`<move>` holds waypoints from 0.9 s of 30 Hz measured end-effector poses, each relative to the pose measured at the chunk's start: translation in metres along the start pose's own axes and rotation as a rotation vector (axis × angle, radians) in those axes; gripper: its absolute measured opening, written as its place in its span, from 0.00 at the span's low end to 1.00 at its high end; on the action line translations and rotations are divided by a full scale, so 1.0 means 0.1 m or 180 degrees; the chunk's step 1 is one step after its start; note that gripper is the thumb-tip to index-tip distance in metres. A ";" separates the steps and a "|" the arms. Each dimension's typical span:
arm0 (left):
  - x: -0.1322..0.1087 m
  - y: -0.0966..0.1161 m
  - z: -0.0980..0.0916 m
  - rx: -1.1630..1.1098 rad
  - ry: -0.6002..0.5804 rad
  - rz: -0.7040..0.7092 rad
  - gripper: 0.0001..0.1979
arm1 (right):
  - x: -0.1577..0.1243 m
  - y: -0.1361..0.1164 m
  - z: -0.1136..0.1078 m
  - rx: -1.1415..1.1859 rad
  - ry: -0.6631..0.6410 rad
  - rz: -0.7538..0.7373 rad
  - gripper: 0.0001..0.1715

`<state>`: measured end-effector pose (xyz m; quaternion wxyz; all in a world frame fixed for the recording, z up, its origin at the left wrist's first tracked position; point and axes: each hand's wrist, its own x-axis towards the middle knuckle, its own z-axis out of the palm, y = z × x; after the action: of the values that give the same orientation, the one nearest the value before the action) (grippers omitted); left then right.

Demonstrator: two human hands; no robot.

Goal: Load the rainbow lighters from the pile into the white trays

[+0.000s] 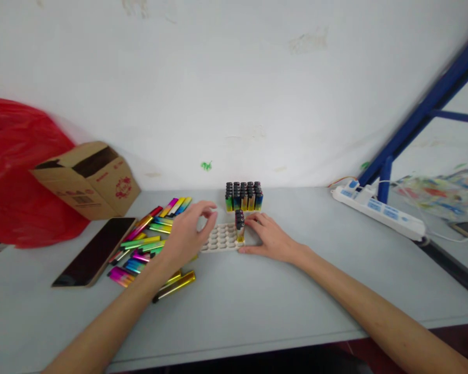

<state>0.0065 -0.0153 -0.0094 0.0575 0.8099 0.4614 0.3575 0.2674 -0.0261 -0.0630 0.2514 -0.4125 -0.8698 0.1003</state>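
Observation:
A white tray [221, 239] with rows of holes lies on the table. At its right end a short row of lighters [239, 228] stands upright, black tops up. My right hand [271, 238] holds that end of the tray, thumb at the near corner and fingertips beside the standing lighters. Over the tray's left side is my left hand [187, 231], thumb and forefinger curved but apart, with nothing visible between them. Loose shiny lighters [142, 242] in many colours lie in a heap to its left, partly hidden by my left forearm. One gold lighter [175, 285] lies nearest the front.
Behind the tray stands a block of upright lighters [244, 197]. On the left are a phone [95, 253], a cardboard box [91, 182] and a red plastic bag [23, 171]. A white power strip [378, 208] with cables lies right, by a blue metal frame [413, 119].

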 end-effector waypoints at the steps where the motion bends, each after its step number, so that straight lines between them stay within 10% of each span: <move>1: 0.03 -0.11 -0.04 0.0280 0.0085 -0.0022 0.09 | 0.00 0.00 0.00 -0.0009 -0.0012 -0.0003 0.43; 8: 0.02 -0.58 -0.01 0.1273 -0.0756 -0.0480 0.14 | 0.00 0.00 -0.01 0.0011 -0.0099 0.0044 0.42; 14: 0.01 -0.56 0.00 0.0918 -0.0596 -0.0543 0.20 | -0.01 -0.02 -0.04 0.0021 -0.0139 0.0043 0.41; 23: 0.14 -0.38 -0.28 -0.1880 0.0623 -0.1379 0.24 | -0.01 -0.02 -0.04 0.0005 -0.0133 0.0006 0.41; 27: 0.13 -0.25 -0.30 -0.3131 0.0560 -0.1678 0.22 | -0.01 -0.01 -0.04 0.0011 -0.0142 0.0011 0.40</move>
<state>-0.0263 0.0022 0.0088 0.4769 0.5122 0.4302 0.5702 0.2692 -0.0279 -0.0594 0.2325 -0.4112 -0.8743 0.1114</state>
